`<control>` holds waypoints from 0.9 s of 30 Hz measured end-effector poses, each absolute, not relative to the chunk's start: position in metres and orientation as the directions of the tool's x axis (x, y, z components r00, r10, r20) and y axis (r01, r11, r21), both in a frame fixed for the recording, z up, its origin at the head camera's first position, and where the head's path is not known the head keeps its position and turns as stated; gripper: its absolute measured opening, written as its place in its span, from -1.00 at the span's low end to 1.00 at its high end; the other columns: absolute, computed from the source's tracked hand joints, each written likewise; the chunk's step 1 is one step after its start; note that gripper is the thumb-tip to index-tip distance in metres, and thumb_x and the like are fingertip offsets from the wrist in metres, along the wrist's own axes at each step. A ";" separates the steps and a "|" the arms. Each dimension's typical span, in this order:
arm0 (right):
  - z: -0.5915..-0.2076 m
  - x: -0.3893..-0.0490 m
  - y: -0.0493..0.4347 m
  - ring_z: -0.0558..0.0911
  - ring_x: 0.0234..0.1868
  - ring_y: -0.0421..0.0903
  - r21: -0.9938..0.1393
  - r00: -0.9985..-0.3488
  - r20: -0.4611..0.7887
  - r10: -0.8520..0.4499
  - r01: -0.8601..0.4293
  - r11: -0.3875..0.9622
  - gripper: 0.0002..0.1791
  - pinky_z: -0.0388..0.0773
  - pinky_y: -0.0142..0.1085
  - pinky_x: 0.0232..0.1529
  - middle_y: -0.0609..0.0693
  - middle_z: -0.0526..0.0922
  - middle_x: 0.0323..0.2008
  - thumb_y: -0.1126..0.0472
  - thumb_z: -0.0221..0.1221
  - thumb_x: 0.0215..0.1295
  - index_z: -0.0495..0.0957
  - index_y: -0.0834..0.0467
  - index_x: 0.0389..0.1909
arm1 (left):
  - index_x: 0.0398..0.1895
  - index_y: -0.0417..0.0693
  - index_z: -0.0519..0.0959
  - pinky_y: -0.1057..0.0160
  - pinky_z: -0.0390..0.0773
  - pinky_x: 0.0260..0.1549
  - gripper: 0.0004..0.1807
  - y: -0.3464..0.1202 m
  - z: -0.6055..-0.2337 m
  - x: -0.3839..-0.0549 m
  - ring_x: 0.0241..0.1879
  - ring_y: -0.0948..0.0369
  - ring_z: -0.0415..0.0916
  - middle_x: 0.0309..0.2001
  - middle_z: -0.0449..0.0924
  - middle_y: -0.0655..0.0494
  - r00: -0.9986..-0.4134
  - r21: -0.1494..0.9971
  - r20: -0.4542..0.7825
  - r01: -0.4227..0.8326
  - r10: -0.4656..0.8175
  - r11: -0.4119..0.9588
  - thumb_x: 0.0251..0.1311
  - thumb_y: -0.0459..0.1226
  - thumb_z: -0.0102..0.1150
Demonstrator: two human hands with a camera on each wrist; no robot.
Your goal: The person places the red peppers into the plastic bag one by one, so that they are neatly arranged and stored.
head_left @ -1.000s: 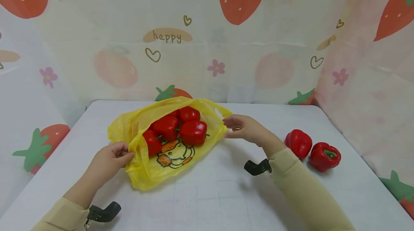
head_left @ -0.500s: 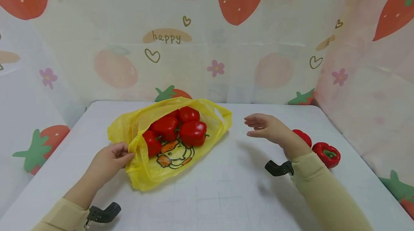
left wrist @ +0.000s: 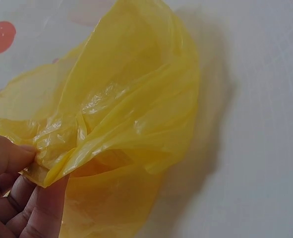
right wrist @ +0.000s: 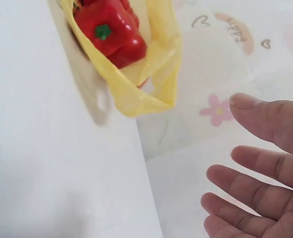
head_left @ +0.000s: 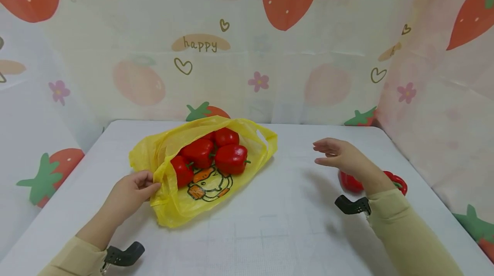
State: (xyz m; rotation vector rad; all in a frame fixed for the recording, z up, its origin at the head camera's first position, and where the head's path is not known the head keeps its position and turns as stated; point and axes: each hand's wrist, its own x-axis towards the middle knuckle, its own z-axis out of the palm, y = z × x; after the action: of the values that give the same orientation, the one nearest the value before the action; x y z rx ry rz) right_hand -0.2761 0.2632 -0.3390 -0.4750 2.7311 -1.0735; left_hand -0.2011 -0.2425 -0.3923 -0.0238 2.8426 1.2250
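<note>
A yellow plastic bag (head_left: 170, 211) lies on its side on the white table, its mouth spread towards me. Several red bell peppers (head_left: 230, 159) sit inside it. My left hand (head_left: 129, 192) pinches the left edge of the bag's mouth; in the left wrist view the thumb and fingers (left wrist: 47, 208) grip the thin plastic. To the right of the bag my right hand (head_left: 343, 158) hovers over the table, fingers apart and holding nothing. Beneath its wrist, two more red bell peppers (head_left: 350, 183) are partly hidden by the arm.
The white table (head_left: 262, 241) ends at a fabric backdrop (head_left: 239, 18) printed with strawberries, which also rises along both sides. A black camera mount (head_left: 124, 253) is on the left wrist and another black mount (head_left: 352, 205) on the right.
My right hand has left the bag's right handle and moved rightward to above the two loose peppers. The left hand and the bag have stayed in place.
</note>
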 end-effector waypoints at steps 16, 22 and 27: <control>-0.345 -0.271 0.309 0.27 0.19 0.25 -0.617 -0.985 -0.068 -0.160 -0.084 0.782 -0.34 0.39 0.07 0.02 0.19 0.36 0.18 -0.14 0.13 0.18 0.27 0.11 0.22 | -0.33 -0.11 0.45 0.33 0.52 -0.38 -0.75 -0.243 -0.393 -0.202 -0.38 0.14 0.38 -0.42 0.44 0.04 -0.998 0.720 -0.057 -0.042 -0.001 0.693 0.19 -0.10 0.13; -0.349 -0.269 0.323 0.23 0.21 0.27 -0.635 -0.991 -0.079 -0.109 -0.034 0.772 -0.31 0.44 0.07 -0.04 0.22 0.30 0.20 -0.14 0.12 0.18 0.24 0.14 0.24 | -0.33 -0.12 0.44 0.34 0.50 -0.41 -0.74 -0.242 -0.393 -0.202 -0.38 0.14 0.37 -0.42 0.43 0.04 -0.999 0.721 -0.054 -0.038 0.002 0.692 0.18 -0.10 0.13; -0.354 -0.267 0.331 0.23 0.20 0.28 -0.655 -0.993 -0.081 -0.085 -0.011 0.756 -0.32 0.41 0.08 -0.01 0.25 0.31 0.19 -0.09 0.12 0.21 0.23 0.18 0.25 | -0.33 -0.12 0.44 0.34 0.51 -0.40 -0.75 -0.242 -0.393 -0.202 -0.38 0.14 0.37 -0.42 0.44 0.04 -0.999 0.722 -0.050 -0.032 0.006 0.691 0.19 -0.11 0.13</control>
State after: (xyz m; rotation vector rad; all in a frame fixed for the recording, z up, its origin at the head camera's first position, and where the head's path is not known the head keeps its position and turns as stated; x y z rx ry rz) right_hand -0.2668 0.3310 -0.3544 -0.0784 2.8435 -1.0594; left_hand -0.2017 -0.2425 -0.3930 -0.0226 2.8443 1.2155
